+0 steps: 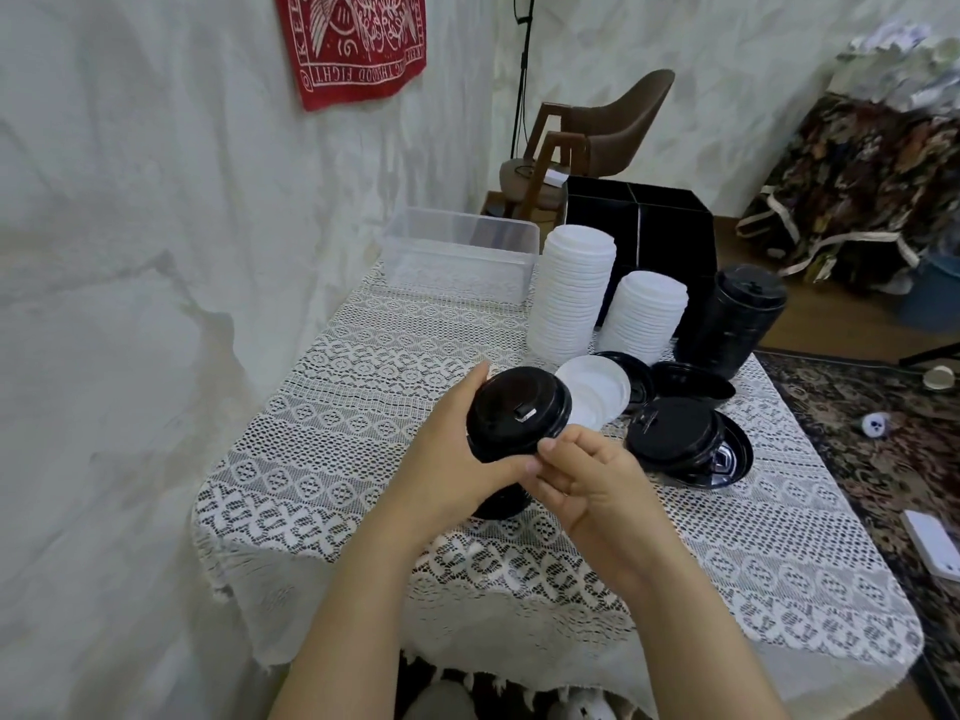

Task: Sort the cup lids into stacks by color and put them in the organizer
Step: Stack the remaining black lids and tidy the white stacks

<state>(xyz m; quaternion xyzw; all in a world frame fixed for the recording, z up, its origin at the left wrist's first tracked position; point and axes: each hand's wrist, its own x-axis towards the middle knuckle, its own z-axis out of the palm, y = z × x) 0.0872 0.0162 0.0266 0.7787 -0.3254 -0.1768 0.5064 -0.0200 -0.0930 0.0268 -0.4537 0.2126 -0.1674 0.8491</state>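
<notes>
Lids (519,413) (black) in left hand (447,470), right hand (592,491), above table (332,387) centre.

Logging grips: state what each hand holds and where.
A black lid stack: the left hand wraps its left side, the right hand pinches its near edge.

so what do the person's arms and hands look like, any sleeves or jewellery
Both forearms are bare, no sleeves in view. The left hand and right hand wear no gloves, and no rings, watch or bracelets show. The nails that show look short and plain.
</notes>
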